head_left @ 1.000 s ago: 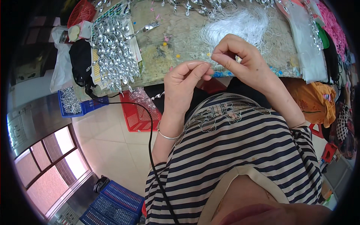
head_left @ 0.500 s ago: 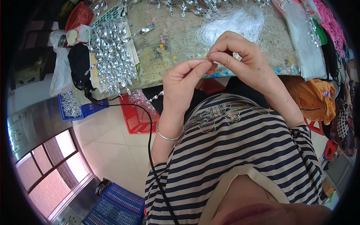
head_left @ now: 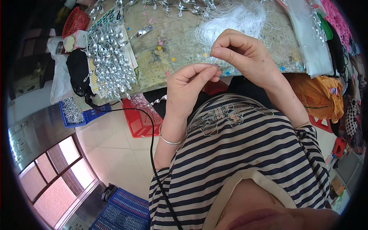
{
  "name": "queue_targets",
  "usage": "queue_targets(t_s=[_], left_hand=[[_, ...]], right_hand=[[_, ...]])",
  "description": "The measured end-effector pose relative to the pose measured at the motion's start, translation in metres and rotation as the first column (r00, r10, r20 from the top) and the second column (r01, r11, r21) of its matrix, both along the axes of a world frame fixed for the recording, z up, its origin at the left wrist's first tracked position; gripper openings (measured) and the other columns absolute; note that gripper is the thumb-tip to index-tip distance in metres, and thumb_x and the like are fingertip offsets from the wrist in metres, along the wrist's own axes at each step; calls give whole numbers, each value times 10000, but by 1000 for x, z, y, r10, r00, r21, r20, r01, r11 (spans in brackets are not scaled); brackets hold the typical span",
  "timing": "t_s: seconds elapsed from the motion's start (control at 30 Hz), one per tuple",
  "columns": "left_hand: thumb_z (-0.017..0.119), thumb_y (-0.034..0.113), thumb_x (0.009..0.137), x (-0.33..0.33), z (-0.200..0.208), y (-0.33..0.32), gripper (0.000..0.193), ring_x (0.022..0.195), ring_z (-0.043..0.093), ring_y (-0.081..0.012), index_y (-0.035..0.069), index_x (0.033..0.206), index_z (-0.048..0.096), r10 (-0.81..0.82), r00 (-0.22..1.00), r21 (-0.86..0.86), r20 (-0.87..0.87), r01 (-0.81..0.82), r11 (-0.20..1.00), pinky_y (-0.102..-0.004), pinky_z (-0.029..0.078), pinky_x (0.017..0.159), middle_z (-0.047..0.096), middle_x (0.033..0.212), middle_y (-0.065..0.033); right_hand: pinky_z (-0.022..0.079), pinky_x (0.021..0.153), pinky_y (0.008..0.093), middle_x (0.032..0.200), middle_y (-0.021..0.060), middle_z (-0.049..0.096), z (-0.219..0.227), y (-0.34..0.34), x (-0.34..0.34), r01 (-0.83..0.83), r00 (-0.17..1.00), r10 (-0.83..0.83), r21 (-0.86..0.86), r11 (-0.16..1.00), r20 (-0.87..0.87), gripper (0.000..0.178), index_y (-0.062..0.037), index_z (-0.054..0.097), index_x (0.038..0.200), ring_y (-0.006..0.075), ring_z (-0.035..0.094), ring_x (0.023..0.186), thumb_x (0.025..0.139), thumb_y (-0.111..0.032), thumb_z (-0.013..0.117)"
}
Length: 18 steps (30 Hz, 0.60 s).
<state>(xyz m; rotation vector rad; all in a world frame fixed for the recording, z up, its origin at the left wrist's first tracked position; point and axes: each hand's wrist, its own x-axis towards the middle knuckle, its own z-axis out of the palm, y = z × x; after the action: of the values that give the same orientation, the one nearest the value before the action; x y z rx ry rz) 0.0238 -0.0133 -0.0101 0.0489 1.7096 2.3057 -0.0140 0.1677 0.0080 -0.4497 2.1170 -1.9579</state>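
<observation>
My left hand [head_left: 187, 88] is closed in a pinch, thumb against index finger, with a short pale stretch of thread [head_left: 201, 64] showing along the index finger. To its right and slightly higher, my right hand [head_left: 243, 57] pinches too; whatever sits between its fingertips is too small to make out. The two sets of fingertips are apart. Below my left wrist, a twisted silver piece [head_left: 159, 100] hangs beside the table edge. A loose bundle of white, shiny thread [head_left: 230, 25] lies on the table just beyond my right hand.
Many shiny silver drop-shaped pieces [head_left: 109, 61] cover the table's left side, with more along the far edge. Clear plastic bags [head_left: 312, 50] lie at right. A red basket [head_left: 143, 122] and blue tray [head_left: 90, 115] sit below the table. A black cable [head_left: 153, 134] runs past my left arm.
My hands have parted: earlier their fingertips met, and now the right hand is a little up and left, while the left fingertips sit slightly lower.
</observation>
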Motion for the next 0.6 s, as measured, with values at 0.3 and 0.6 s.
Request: queue_targets(t_s=[0.3,0.6], left_hand=[[621,59,876,-1,-5,0,121,767,635,-109,-29,949,661,-59,998,-37,6,60,998,-216,505,727,688,878,-88],[629,101,880,0,0,-3,157,650,564,-58,-9,979,681,-66,996,-39,60,69,997,-177,447,601,681,818,-63]], right_hand=[[434,708,210,838,-10,558,3,-7,-3,-70,996,74,59,996,-55,110,-1,621,888,56,523,778,896,-108,598],[435,711,204,824,-25,552,0,-11,-3,-65,984,79,-91,994,157,118,-5,614,893,46,517,776,912,-117,584]])
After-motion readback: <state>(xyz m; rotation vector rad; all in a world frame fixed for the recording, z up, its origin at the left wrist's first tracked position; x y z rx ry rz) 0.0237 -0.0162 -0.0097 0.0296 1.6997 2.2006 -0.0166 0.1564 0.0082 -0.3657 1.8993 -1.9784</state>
